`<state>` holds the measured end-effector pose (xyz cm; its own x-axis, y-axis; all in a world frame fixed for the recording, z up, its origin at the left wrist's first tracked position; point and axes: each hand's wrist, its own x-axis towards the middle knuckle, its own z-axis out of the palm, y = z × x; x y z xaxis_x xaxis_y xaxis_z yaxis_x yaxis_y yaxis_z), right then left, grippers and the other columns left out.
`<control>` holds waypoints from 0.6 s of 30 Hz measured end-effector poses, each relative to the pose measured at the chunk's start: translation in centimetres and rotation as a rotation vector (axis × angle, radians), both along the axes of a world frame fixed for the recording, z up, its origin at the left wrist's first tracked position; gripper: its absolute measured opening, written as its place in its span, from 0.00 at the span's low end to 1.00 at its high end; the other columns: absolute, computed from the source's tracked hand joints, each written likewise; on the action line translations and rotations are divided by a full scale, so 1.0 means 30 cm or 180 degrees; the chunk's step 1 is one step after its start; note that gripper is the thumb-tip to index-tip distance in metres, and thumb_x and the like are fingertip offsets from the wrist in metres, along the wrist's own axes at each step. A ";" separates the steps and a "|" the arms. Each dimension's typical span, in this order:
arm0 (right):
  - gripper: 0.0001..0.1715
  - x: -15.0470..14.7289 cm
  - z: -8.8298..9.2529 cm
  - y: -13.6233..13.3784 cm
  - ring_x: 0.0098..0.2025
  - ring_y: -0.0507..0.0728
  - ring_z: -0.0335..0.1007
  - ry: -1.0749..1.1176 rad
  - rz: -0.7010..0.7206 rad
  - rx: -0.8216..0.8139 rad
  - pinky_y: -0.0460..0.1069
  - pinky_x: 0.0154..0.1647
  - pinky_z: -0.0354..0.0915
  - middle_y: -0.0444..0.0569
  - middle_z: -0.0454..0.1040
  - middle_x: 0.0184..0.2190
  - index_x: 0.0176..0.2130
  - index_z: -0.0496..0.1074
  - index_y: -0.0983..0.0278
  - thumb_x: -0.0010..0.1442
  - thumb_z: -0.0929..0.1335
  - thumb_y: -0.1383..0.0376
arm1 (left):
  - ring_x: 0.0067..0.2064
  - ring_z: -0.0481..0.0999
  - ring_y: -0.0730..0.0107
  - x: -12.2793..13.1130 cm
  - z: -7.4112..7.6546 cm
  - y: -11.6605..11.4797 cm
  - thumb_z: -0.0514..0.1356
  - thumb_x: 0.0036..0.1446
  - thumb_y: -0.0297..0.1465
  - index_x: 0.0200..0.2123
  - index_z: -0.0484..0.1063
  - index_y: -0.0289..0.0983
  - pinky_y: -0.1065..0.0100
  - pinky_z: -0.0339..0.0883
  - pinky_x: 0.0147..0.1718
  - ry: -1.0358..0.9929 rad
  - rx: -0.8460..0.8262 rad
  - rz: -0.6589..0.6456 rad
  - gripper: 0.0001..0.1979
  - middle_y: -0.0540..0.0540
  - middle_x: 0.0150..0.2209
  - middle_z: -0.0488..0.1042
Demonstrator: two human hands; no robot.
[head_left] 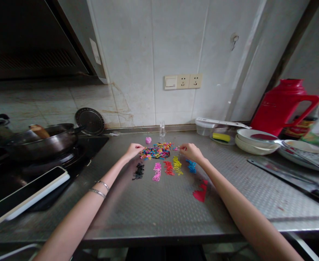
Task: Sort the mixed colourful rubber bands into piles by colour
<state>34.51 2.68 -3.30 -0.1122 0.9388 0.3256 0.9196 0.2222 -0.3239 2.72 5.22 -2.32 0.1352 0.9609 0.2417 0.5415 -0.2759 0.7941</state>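
Note:
A mixed pile of small coloured elastic bands [156, 151] lies on the steel counter. At its left edge, my left hand [134, 149] has its fingertips pressed together. My right hand [192, 151] is pinched at the right of the pile, beside a few small pink bits [175, 148]. What either pinch holds is too small to make out. Nearer me lie sorted groups: black bands [139, 170], pink bands [156, 171], red bands [168, 168], yellow bands [177, 165] and blue bands [191, 166]. The blue group is close below my right hand.
Behind the pile stand a small clear bottle [162, 129] and a pink ball-like bundle [148, 140]. A red heart-shaped piece [200, 191] lies near my right forearm. Left are a pan [47, 143] and a phone [25, 195]; right, a knife [290, 177], bowls [253, 146] and a red thermos [279, 107].

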 end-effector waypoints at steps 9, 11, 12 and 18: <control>0.18 0.007 -0.041 0.030 0.45 0.58 0.61 -0.0381 0.0063 0.0073 0.47 0.43 0.58 0.53 0.69 0.42 0.43 0.72 0.61 0.55 0.62 0.60 | 0.15 0.52 0.85 -0.121 -0.065 0.032 0.57 0.44 0.39 0.31 0.71 0.32 0.76 0.38 0.13 -0.0860 -0.0529 0.0397 0.16 0.53 0.20 0.63; 0.18 0.008 -0.045 0.034 0.45 0.57 0.61 -0.0389 0.0062 0.0047 0.48 0.44 0.58 0.53 0.69 0.42 0.42 0.73 0.61 0.56 0.61 0.60 | 0.15 0.50 0.86 -0.131 -0.077 0.037 0.57 0.44 0.39 0.31 0.71 0.32 0.76 0.37 0.13 -0.0976 -0.0559 0.0379 0.16 0.53 0.20 0.62; 0.18 0.007 -0.046 0.034 0.44 0.57 0.61 -0.0384 0.0062 0.0037 0.48 0.44 0.58 0.53 0.69 0.41 0.42 0.73 0.61 0.57 0.60 0.59 | 0.15 0.50 0.86 -0.134 -0.081 0.038 0.57 0.44 0.39 0.31 0.70 0.32 0.76 0.37 0.13 -0.1019 -0.0558 0.0368 0.16 0.53 0.20 0.61; 0.15 -0.015 -0.038 0.025 0.44 0.58 0.61 -0.0430 0.0000 0.0076 0.47 0.37 0.60 0.51 0.70 0.39 0.39 0.73 0.59 0.57 0.61 0.59 | 0.14 0.50 0.85 -0.122 -0.083 0.020 0.57 0.45 0.39 0.31 0.71 0.32 0.76 0.38 0.13 -0.0903 -0.0500 0.0462 0.15 0.54 0.19 0.61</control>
<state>34.06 3.42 -4.43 -0.1565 0.9310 0.3299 0.9545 0.2285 -0.1919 -0.94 5.83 -4.80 -0.0567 0.9936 0.0978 0.3179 -0.0748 0.9452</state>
